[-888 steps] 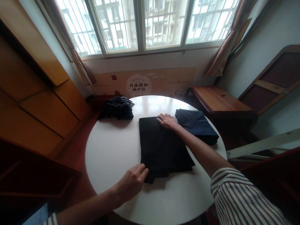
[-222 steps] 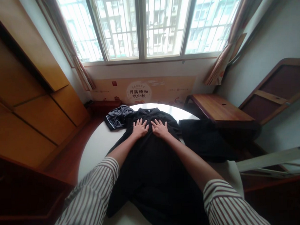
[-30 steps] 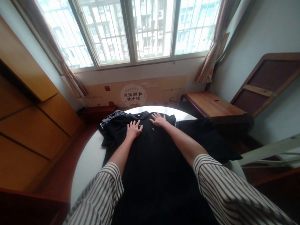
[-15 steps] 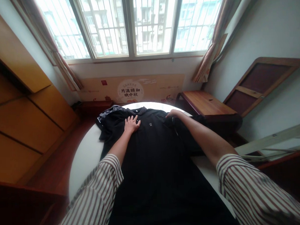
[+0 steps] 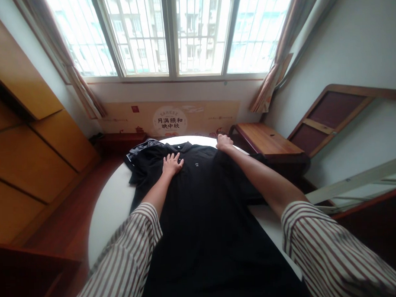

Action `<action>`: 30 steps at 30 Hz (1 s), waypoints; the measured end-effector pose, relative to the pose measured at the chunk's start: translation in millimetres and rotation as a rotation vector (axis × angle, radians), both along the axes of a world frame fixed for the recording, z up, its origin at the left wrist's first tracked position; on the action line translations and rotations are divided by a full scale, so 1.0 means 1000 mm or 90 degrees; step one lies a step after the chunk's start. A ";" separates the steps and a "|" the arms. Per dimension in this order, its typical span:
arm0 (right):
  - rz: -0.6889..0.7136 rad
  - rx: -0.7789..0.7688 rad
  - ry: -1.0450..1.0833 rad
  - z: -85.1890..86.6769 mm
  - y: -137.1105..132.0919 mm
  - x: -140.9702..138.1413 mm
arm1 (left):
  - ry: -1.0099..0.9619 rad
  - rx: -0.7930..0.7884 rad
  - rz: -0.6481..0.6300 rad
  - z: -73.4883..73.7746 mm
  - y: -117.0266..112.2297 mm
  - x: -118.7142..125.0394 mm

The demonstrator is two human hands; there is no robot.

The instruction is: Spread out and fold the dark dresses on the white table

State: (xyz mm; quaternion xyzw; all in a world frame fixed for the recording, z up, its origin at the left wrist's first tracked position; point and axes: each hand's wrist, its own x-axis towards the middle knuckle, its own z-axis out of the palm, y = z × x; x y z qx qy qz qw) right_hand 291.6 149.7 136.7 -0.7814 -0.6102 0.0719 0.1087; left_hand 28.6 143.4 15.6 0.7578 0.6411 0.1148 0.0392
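A black polo shirt lies spread over a round white table, its collar at the far end and a small light mark on the chest. My left hand rests flat on the upper chest just below the collar, fingers spread. At the shirt's right shoulder, my right hand is closed in a fist on the black cloth, which rises towards it. The fingertips and the exact fold they pinch are hidden.
Dark cloth with grey and white patterning lies by the shirt's left sleeve. A wooden desk stands beyond the table on the right. Yellow cabinets line the left, and a barred window is ahead.
My right hand has moved up and slightly left, pulling the shoulder cloth up with it. The left hand stays in place on the chest. The view has shifted slightly.
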 end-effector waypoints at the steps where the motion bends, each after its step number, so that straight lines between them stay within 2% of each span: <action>1: 0.004 -0.006 0.012 0.003 0.001 -0.005 | -0.001 0.001 0.000 0.000 0.000 0.000; 5: 0.059 -0.061 0.118 0.011 0.006 -0.022 | -0.001 0.005 -0.001 -0.001 0.000 0.000; 8: 0.080 -0.100 0.183 0.009 0.009 -0.026 | -0.002 0.009 0.000 -0.002 0.001 0.000; 13: 0.032 -0.148 0.137 -0.017 0.004 -0.016 | -0.004 0.019 -0.001 -0.005 0.003 0.000; 17: 0.050 -0.203 0.131 -0.042 -0.003 -0.009 | -0.006 0.018 0.002 -0.005 0.002 0.000; 24: 0.071 -0.045 0.007 -0.053 -0.014 -0.002 | -0.001 0.011 0.001 -0.002 0.000 0.000; 27: 0.131 -0.007 -0.014 -0.063 -0.020 -0.018 | 0.004 0.002 0.002 0.000 -0.001 0.000; 30: 0.195 -0.009 -0.017 -0.082 -0.029 -0.038 | 0.008 -0.006 0.003 0.001 -0.002 -0.001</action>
